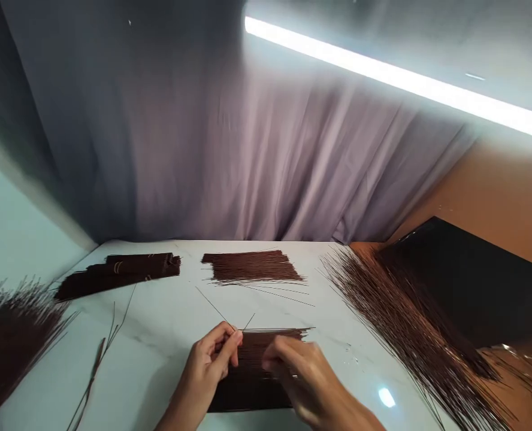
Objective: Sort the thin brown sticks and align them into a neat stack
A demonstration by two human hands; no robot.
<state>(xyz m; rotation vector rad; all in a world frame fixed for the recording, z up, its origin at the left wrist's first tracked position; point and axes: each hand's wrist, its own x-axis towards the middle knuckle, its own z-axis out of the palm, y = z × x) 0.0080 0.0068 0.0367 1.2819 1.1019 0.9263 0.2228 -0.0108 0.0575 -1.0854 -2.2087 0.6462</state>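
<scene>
Two hands were at work over the desk (167,311). My left hand (214,353) pinched a thin strand (214,308) between thumb and index finger. Two ends projected past the fingertips; whether they belonged to one bent strand or two crossed ones, I could not tell. This tip grip presumably left the ends accessible. My right hand (304,365) was curled and blurred above the pile (248,383); I could not tell whether it grasped anything.

One pile lay directly beneath my hands, probably for short reach, its strands parallel, likely to limit tangling. One bundle (250,266) lay beyond it, similarly aligned, with several strays along its near side. At least two rolls (126,272) lay far left, their pale bands apparently holding them compact. One left sheaf (14,347) and at least one right sheaf (405,323) flanked the work, seemingly within arm's reach. Piled strands were too dense to count.
</scene>
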